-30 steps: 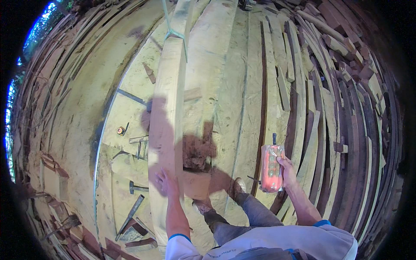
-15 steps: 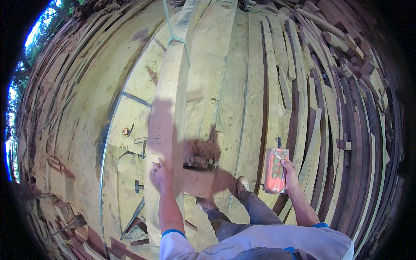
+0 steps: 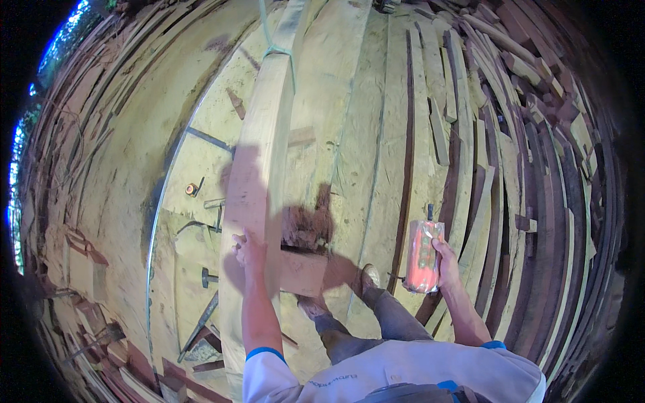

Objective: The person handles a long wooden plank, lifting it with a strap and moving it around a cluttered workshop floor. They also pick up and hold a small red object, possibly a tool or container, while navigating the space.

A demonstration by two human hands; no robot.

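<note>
1 s on, L hand [image 3: 250, 252] farther fwd over beam [image 3: 265, 121], grip spread; R hand [image 3: 447, 263] still clasping red remote [image 3: 423, 260].

The remote [image 3: 422, 259] is orange-red, the rope [image 3: 277, 50] green.

Green strap [image 3: 277, 50]: cut off by upper edge.
Beam [image 3: 262, 127]: partly covered by left forearm [image 3: 261, 316].
Wrapped red handset [image 3: 422, 262]: details blurred; edge covered by right hand [image 3: 449, 266].
Round object [image 3: 191, 189]: too small to be identified.

Stacked lumber [image 3: 561, 168] — bright daylight [image 3: 16, 221], far left
</note>
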